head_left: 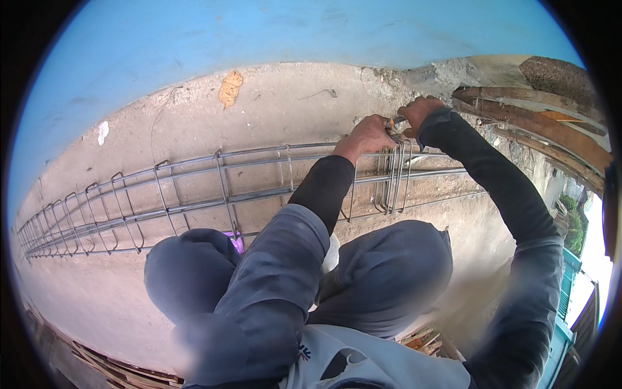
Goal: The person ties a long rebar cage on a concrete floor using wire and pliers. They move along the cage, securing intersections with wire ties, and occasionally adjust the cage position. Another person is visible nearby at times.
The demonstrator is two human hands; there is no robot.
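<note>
A long rebar cage (194, 188) of steel bars and square stirrups lies on the sandy ground, running from far left to the right. My left hand (367, 135) grips the top bar where several stirrups (392, 175) bunch together. My right hand (419, 111) is closed just beside it on a small metal tool with an orange part, touching the same spot. Both forearms wear dark sleeves. My knees (382, 272) in grey trousers sit below the cage.
A blue wall (259, 32) stands behind the cage. Wooden planks (551, 123) are stacked at the upper right. A dry leaf (230, 87) lies on the ground near the wall. More boards (123, 369) lie at the lower left.
</note>
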